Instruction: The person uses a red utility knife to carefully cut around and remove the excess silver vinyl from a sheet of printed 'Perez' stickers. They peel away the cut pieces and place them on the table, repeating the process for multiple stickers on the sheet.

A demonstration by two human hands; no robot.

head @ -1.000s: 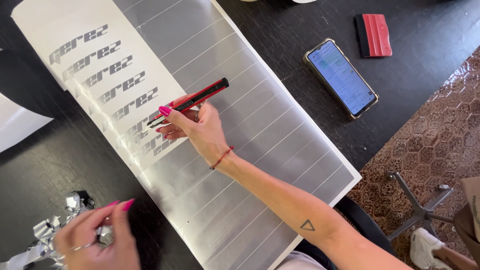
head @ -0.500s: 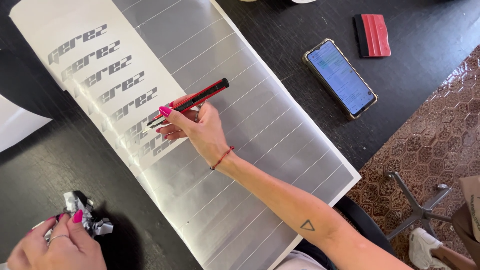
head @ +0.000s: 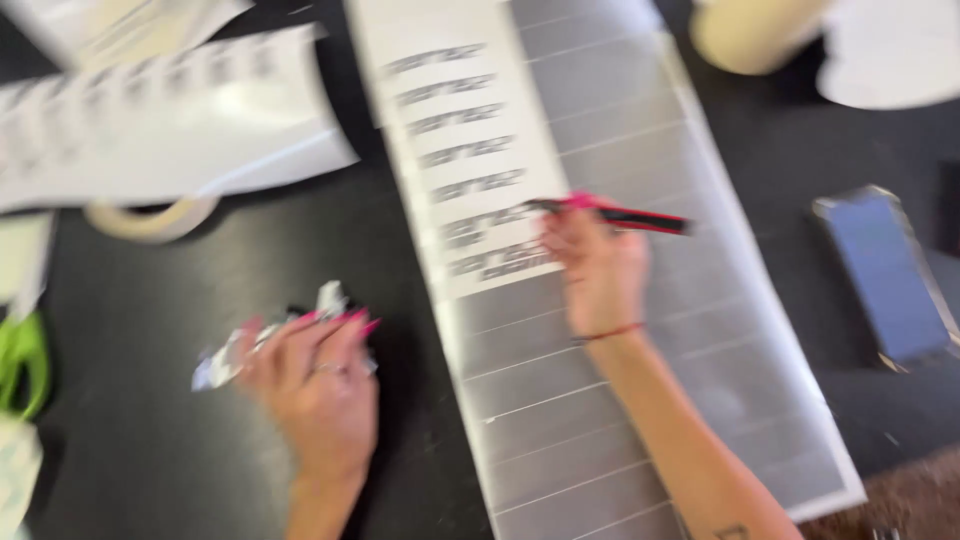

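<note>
The frame is blurred by motion. A long silver vinyl sheet (head: pixel 640 330) cut into strips lies on the black table (head: pixel 180 400), with a white backing area carrying several grey lettered decals (head: pixel 470 150). My right hand (head: pixel 600 265) rests on the sheet and grips a red and black pen-shaped knife (head: pixel 625 215), its tip at the lower decals. My left hand (head: pixel 315 375) is on the table left of the sheet, fingers closed on a crumpled wad of silver vinyl scraps (head: pixel 235 355).
A phone (head: pixel 885 275) lies at the right. A tape roll (head: pixel 150 220) and another decal sheet (head: pixel 170 130) sit at upper left, green-handled scissors (head: pixel 22 360) at the left edge. A beige roll (head: pixel 750 35) stands at the top right.
The view has swung left and up, showing more of the table's left side. My left hand moved up and right with the silver scraps. My right hand stays on the sheet with the knife.
</note>
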